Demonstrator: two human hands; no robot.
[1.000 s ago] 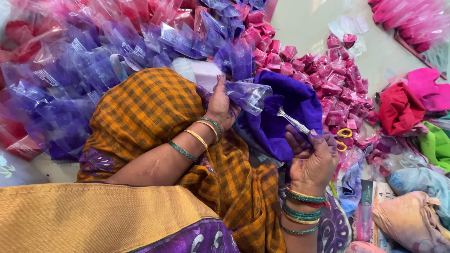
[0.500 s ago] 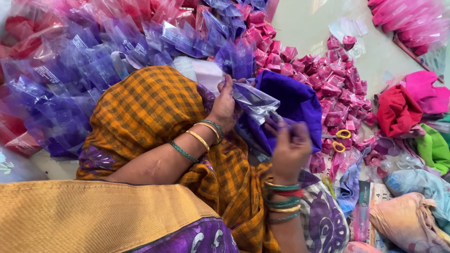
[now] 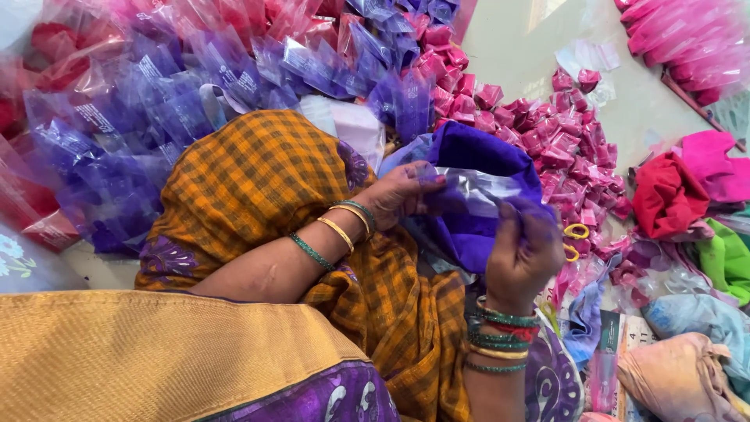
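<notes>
My left hand [image 3: 402,194] grips one end of a clear plastic pouch [image 3: 476,190] that lies over a purple cloth [image 3: 469,227] on my lap. My right hand [image 3: 522,254] is raised at the pouch's other end, fingers pinched on its edge and on the purple cloth. Both wrists carry green and gold bangles. An orange checked cloth [image 3: 258,187] covers my knee beside the left hand.
A heap of packed purple pouches [image 3: 156,101] lies at the left and back. Small pink packed pieces [image 3: 547,141] are scattered right of my hands. Yellow-handled scissors [image 3: 576,232] lie by the right hand. Red, pink and green cloths [image 3: 680,195] are piled at the far right.
My right hand has risen from low beside the purple cloth up to the pouch's edge. The pouch now lies stretched between both hands.
</notes>
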